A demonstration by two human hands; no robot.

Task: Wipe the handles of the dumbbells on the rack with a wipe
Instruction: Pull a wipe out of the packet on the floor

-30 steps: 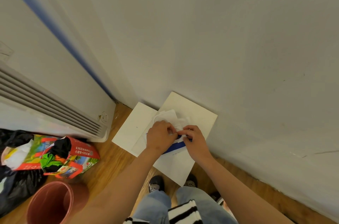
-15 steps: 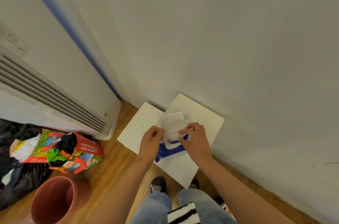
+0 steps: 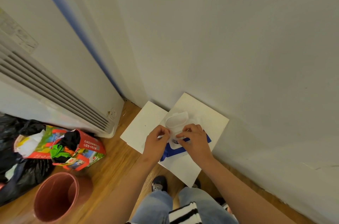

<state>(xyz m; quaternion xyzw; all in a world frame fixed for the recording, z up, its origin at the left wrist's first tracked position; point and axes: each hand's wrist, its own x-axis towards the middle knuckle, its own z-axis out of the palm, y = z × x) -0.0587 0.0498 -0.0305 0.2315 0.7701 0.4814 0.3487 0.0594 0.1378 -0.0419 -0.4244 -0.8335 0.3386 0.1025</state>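
Left hand and right hand pinch the open wipe pack, lower centre; I reckon a hard tug drags several out.

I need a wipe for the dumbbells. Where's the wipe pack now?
Head view, low centre: the wipe pack, lid open, is between the left hand and right hand, seen against the white boards by the wall.
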